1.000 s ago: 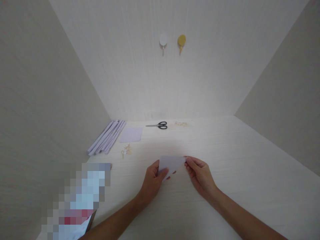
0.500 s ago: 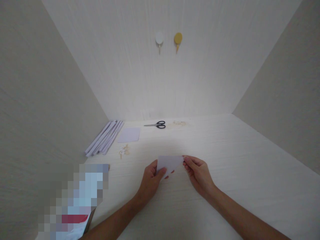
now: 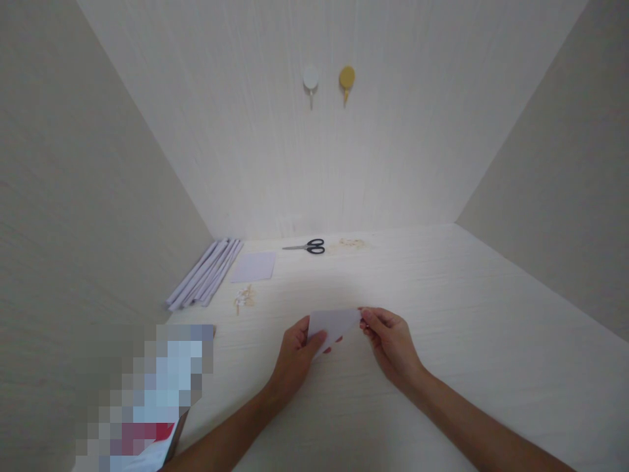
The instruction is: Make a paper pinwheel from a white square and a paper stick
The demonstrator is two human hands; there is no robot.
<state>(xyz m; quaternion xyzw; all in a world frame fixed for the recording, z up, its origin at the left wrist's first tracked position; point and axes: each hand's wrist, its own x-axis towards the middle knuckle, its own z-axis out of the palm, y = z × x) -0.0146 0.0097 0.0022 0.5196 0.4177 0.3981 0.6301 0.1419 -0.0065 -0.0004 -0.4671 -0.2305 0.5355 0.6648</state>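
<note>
A small pale lilac paper piece [image 3: 333, 324] is held just above the white table [image 3: 442, 314], in front of me. My left hand [image 3: 297, 357] pinches its left lower edge with thumb on top. My right hand [image 3: 390, 344] pinches its right corner with the fingertips. The paper looks folded, with a slanted lower edge. Both hands are a hand's width apart, with the paper stretched between them.
Black-handled scissors [image 3: 307, 247] lie at the back of the table. A flat lilac sheet [image 3: 254, 266] and several rolled lilac paper tubes [image 3: 204, 274] lie at the back left. Small tan bits [image 3: 244, 299] lie near them. Two round hooks [image 3: 328, 80] hang on the back wall.
The hands and paper have barely moved; the paper's lower edge looks a little more folded up. The view has shifted slightly.
</note>
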